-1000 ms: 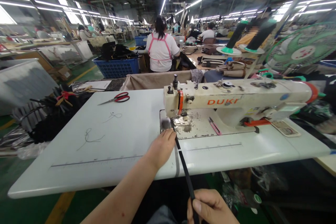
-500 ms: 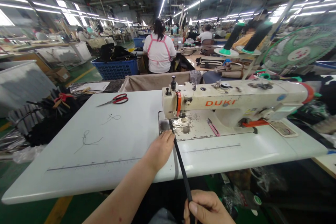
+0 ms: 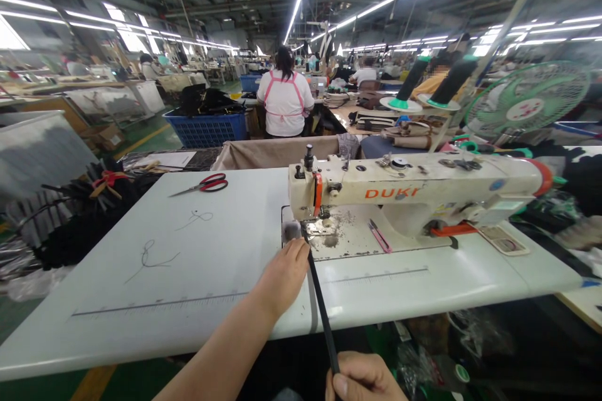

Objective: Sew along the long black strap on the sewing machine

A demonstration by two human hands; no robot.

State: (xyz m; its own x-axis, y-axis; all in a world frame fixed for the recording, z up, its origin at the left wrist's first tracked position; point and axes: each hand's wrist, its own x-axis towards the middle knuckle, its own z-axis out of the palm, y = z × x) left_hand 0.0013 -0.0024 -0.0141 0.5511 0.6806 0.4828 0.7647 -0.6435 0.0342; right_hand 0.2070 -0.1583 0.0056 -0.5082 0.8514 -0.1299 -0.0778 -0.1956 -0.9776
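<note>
A narrow black strap runs from the needle area of a white sewing machine down over the table's front edge. My left hand lies on the strap's upper end just before the presser foot, fingers together and pressing on it. Below the table edge, my right hand pinches the strap between thumb and fingers and keeps it taut. The strap's far end under the foot is too small to make out, and its lower end is out of view.
Red-handled scissors and loose threads lie on the white table. Pink thread snips rest on the machine bed. Thread cones and a green fan stand at right. A person sits ahead, back turned.
The view has shifted slightly. Both hands keep their hold on the strap, and its position at the machine looks nearly the same.
</note>
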